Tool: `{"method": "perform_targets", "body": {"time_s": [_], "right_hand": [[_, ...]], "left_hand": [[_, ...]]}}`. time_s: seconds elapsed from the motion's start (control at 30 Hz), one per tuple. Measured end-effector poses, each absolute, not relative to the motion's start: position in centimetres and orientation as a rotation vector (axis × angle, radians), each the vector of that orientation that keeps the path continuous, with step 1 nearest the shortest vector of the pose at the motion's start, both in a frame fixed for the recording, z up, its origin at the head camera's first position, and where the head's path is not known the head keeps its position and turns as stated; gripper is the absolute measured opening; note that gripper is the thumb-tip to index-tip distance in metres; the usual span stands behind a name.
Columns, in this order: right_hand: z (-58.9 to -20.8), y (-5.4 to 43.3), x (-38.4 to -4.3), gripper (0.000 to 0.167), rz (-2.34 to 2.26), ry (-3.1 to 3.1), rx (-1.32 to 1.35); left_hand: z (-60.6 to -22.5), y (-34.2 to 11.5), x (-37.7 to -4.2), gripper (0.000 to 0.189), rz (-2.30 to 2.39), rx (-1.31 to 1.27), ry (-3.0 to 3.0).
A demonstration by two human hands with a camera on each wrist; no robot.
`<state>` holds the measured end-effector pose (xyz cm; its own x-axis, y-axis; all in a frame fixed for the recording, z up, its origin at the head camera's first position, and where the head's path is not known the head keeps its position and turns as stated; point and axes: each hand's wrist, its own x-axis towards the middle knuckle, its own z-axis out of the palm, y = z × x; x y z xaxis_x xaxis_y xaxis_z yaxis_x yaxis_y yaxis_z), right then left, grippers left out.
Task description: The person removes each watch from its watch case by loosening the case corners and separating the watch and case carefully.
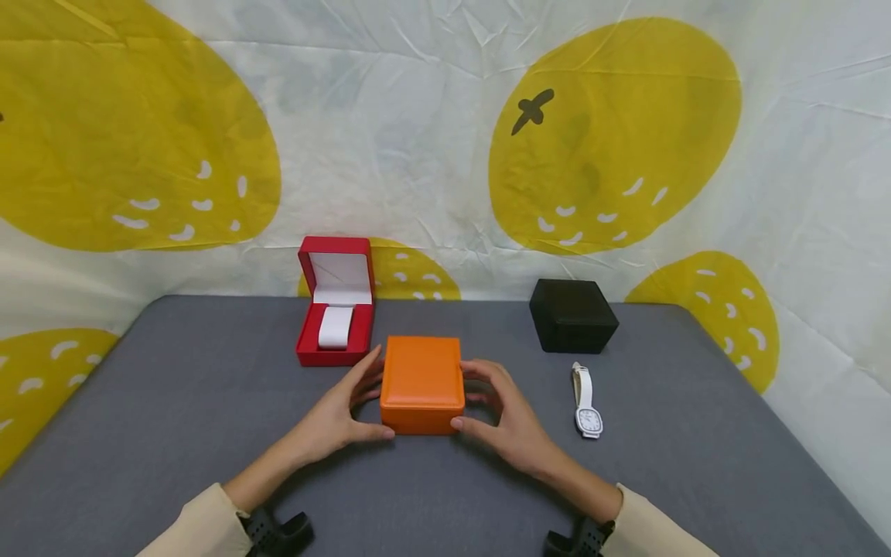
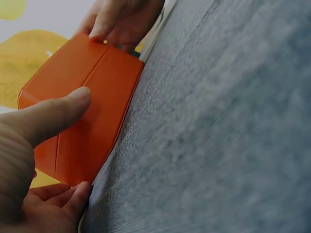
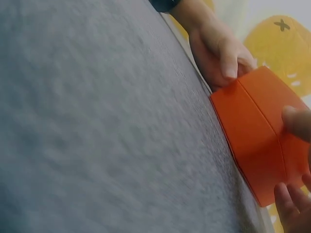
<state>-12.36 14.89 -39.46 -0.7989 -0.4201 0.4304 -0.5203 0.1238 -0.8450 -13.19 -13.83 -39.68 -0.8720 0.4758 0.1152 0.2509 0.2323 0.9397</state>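
A closed orange box (image 1: 422,375) sits on the grey table in the middle of the head view. My left hand (image 1: 336,422) holds its left side, thumb at the front left corner and fingers along the side. On the other side my right hand (image 1: 511,424) holds it the same way, its thumb at the front right corner. Both wrist views show the box's front with a seam between lid and base; its bottom edge lies at the cloth. What the box contains is hidden.
Behind and left stands an open red watch box (image 1: 327,360) with a white cushion (image 1: 336,327) inside. A closed black box (image 1: 573,316) is at the back right. In front of it lies a white wristwatch (image 1: 587,402). A patterned curtain (image 1: 390,155) hangs behind the table (image 1: 209,371).
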Motion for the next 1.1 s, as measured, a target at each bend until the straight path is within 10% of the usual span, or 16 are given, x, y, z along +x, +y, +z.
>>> {"method": "perform_targets", "body": {"time_s": [1.1], "right_hand": [[-36.8, 14.9, -13.6, 0.071, 1.715, -2.421, 1.161]], "left_hand": [[-40.3, -14.0, -15.5, 0.12, 1.586, 0.875, 2.351]]}}
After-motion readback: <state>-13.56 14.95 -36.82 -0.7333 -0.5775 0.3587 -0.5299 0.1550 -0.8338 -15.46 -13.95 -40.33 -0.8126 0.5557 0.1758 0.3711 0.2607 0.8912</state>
